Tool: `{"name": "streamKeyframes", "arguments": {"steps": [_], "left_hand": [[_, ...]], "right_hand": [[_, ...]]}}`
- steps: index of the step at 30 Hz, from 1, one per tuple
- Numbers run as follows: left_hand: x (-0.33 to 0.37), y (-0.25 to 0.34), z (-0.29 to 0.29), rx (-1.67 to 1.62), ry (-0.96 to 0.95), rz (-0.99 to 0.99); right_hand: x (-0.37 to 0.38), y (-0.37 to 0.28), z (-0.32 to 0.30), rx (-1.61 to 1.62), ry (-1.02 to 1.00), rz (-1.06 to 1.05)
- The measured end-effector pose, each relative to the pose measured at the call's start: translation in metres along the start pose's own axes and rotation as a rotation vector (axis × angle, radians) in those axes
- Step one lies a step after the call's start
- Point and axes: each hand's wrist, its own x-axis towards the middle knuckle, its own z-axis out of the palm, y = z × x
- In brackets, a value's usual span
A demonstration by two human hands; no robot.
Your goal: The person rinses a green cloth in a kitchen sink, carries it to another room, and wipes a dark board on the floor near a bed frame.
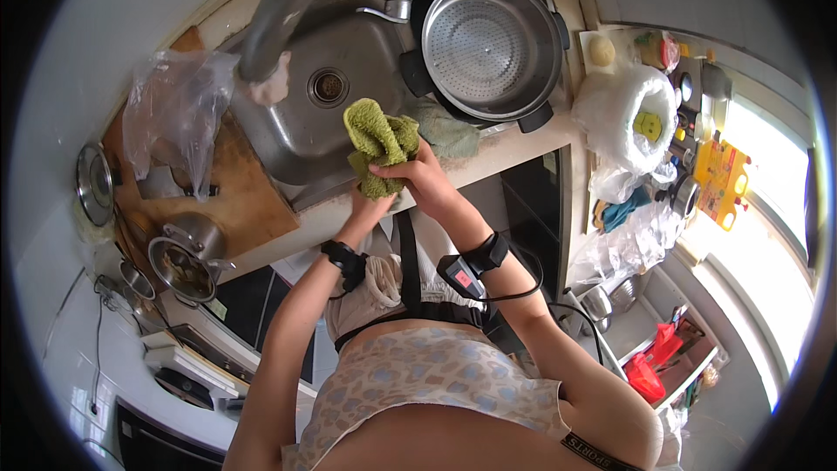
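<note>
A crumpled green cloth [381, 135] is bunched up between my two hands, above the front edge of the steel sink [349, 53]. My right hand [416, 176] grips it from the right, thumb pressed across its lower part. Beneath the cloth, my left hand [373, 203] meets it from below; its fingers are mostly hidden by the folds and by my right hand. The tap [261, 53] arches over the sink at its left, with a pale wrapping on its spout. A greyish-green cloth [445, 129] lies on the sink rim just right of my hands.
A steamer pot [488, 44] with a perforated base stands right of the sink. On the left, a clear plastic bag [179, 109] lies on a wooden board [253, 201], near a steel pot [181, 266]. A white bag-lined bin [615, 114] and a yellow jug [719, 183] stand at the right.
</note>
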Motion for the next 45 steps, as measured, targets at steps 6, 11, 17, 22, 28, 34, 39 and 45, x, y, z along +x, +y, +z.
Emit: {"name": "streamKeyframes", "arguments": {"steps": [6,11,17,22,28,34,39,45], "left_hand": [[0.007,-0.005,0.074,-0.287,-0.062,0.026],[0.028,0.028,0.05,-0.443,-0.269,-0.088],[-0.001,0.005,-0.033,-0.452,-0.092,-0.493],[-0.015,0.039,-0.129,-0.738,0.269,-0.394],[-0.002,0.062,-0.127,-1.047,0.204,-0.58],[0.023,0.034,-0.124,-1.325,0.228,-0.447],[0.027,0.004,-0.135,-1.338,0.327,-0.443],[0.009,-0.016,-0.146,-1.27,0.353,-0.484]], "right_hand": [[0.004,-0.006,0.017,-0.109,-0.069,-0.129],[0.006,-0.025,0.014,-0.191,-0.076,-0.085],[0.019,-0.016,0.001,-0.146,-0.14,-0.009],[0.045,0.006,0.007,-0.793,-0.165,-0.339],[0.049,0.047,0.047,-1.039,0.08,-0.465],[0.048,0.057,0.055,-1.31,0.079,-0.642],[0.048,0.053,0.052,-0.95,-0.079,-0.481],[0.035,0.035,0.045,-0.389,-0.178,-0.157]]}}
